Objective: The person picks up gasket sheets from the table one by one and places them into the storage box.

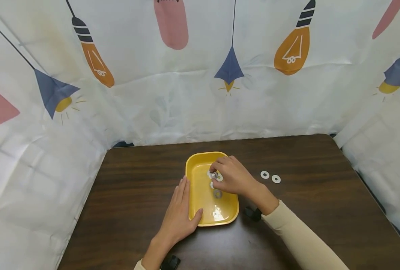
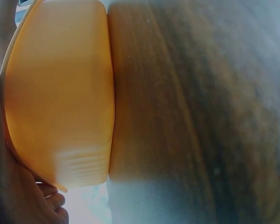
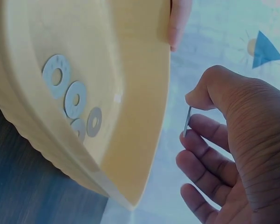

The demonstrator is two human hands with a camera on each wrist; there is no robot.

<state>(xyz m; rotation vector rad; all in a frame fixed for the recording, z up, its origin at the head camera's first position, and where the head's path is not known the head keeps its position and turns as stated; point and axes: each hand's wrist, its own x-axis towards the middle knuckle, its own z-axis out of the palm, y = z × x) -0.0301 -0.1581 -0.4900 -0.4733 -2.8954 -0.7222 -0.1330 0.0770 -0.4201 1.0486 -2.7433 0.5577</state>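
Note:
A shallow yellow tray point(image 1: 200, 206) sits on the table, and several flat metal washers point(image 3: 75, 99) lie on its floor. My right hand point(image 1: 235, 176) is over the tray and pinches one washer point(image 3: 187, 122) between thumb and fingertips, seen edge-on in the right wrist view. My left hand point(image 1: 179, 219) rests along the tray's left rim, its fingers straight and its thumb over the near corner. In the left wrist view the outer wall of the tray point(image 2: 60, 93) fills the left side, with the left fingers partly hidden behind it.
Two more washers, a nearer one point(image 1: 276, 179) and a farther one point(image 1: 265, 174), lie on the dark wooden table point(image 1: 136, 187) right of the tray. A white curtain point(image 1: 193, 101) with printed lamps hangs behind and at both sides.

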